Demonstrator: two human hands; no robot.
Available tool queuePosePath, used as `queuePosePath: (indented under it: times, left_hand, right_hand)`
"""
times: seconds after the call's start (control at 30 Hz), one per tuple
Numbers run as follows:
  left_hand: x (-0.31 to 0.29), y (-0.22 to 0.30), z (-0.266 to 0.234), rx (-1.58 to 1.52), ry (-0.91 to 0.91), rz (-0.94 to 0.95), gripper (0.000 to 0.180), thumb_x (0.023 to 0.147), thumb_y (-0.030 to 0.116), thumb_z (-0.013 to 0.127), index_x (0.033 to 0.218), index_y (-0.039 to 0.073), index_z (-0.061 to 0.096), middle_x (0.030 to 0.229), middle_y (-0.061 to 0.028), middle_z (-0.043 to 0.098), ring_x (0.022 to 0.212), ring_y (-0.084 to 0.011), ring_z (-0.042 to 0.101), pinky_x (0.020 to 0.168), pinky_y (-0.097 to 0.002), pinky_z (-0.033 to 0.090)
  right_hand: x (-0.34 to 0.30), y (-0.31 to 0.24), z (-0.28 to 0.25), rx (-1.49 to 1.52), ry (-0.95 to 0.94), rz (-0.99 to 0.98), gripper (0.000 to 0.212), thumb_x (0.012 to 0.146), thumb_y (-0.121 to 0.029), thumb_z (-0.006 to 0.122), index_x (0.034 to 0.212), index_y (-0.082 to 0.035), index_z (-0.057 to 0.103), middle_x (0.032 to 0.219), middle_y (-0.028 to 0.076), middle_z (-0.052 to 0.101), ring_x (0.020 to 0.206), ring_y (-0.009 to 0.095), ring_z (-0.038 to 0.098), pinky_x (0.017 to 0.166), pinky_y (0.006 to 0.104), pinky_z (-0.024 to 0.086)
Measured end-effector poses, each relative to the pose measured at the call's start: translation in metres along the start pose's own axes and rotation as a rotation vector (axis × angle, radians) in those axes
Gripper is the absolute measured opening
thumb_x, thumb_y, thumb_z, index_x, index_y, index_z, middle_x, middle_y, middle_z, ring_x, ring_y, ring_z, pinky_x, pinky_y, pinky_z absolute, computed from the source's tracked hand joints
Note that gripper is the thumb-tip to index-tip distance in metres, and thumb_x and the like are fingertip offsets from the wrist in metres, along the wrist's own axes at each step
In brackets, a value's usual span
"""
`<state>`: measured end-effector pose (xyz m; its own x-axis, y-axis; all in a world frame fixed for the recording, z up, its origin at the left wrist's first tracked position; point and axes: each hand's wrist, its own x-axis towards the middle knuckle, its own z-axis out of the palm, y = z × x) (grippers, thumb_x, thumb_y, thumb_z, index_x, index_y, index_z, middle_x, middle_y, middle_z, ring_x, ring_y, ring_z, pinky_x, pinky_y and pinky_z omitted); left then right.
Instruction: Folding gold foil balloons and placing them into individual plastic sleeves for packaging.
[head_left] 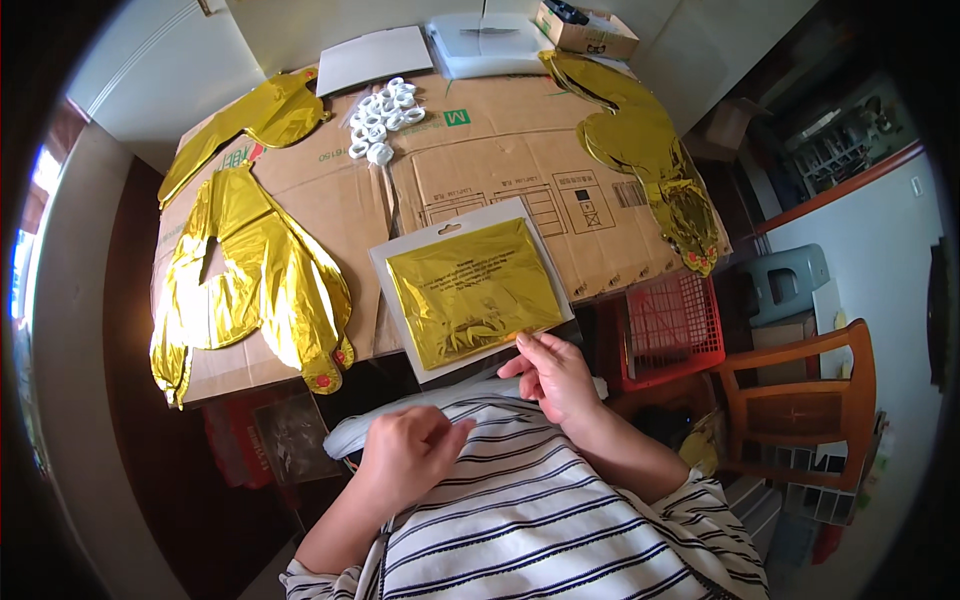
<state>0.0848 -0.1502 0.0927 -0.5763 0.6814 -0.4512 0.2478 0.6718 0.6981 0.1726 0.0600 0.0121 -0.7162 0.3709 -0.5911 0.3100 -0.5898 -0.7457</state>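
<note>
A flat package (470,290) holds folded gold foil, with a white card border and a hang hole at its far edge. It lies at the near edge of the cardboard-covered table, partly past that edge. My right hand (565,385) pinches its near right corner, thumb on top and the other fingers curled below. My left hand (405,455) is curled closed in front of my striped shirt, apart from the package, and no object shows in it. Left of the package, a flat gold foil balloon (265,270) is spread out, with small red spots at its near end.
Another gold foil balloon (270,115) lies far left, and more foil balloons (640,155) lie at the right. White ribbon rolls (380,120) cluster near a white flat box (375,60). A red crate (672,330) and wooden chair (800,400) stand to the right.
</note>
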Motion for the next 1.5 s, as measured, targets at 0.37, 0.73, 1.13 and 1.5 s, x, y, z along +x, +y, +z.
queuePosePath:
  times: [0.37,0.73,1.13,1.5]
  left_hand:
    - [0.091,-0.025,0.008,0.463,0.556,0.553,0.082,0.069,0.026,0.086,0.141,0.011,0.050,0.149,-0.0172,0.042,0.140,-0.0415,0.037,0.116,-0.0547,0.030]
    - [0.106,-0.032,0.001,0.440,0.502,0.687,0.067,0.073,0.025,0.083,0.133,0.010,0.058,0.140,-0.0161,0.052,0.136,-0.0388,0.044,0.114,-0.0548,0.033]
    - [0.114,-0.007,0.002,0.675,0.345,0.714,0.085,0.087,0.042,0.067,0.154,0.004,0.031,0.160,-0.0179,0.029,0.150,-0.0364,0.023,0.122,-0.0513,0.016]
    - [0.119,-0.025,-0.003,0.744,0.269,0.737,0.086,0.085,0.041,0.069,0.154,0.005,0.032,0.161,-0.0160,0.030,0.150,-0.0339,0.025,0.122,-0.0495,0.018]
  right_hand:
    - [0.009,-0.011,0.004,0.055,0.106,-0.094,0.030,0.101,-0.033,0.061,0.102,-0.004,0.064,0.076,0.012,0.072,0.042,0.008,0.052,0.040,0.0207,0.035]
    - [-0.016,-0.040,-0.026,-0.611,0.076,-0.382,0.029,0.097,-0.029,0.065,0.086,-0.003,0.066,0.063,0.010,0.067,0.042,0.012,0.055,0.043,0.0262,0.042]
    - [0.035,-0.052,-0.045,-1.903,-0.084,-1.221,0.074,0.088,-0.029,0.068,0.152,-0.007,0.038,0.161,0.013,0.028,0.149,0.030,0.028,0.122,0.0517,0.019]
    - [0.036,-0.061,-0.063,-1.789,-0.195,-1.189,0.069,0.086,-0.027,0.072,0.146,-0.006,0.046,0.157,0.013,0.037,0.146,0.029,0.033,0.122,0.0507,0.020]
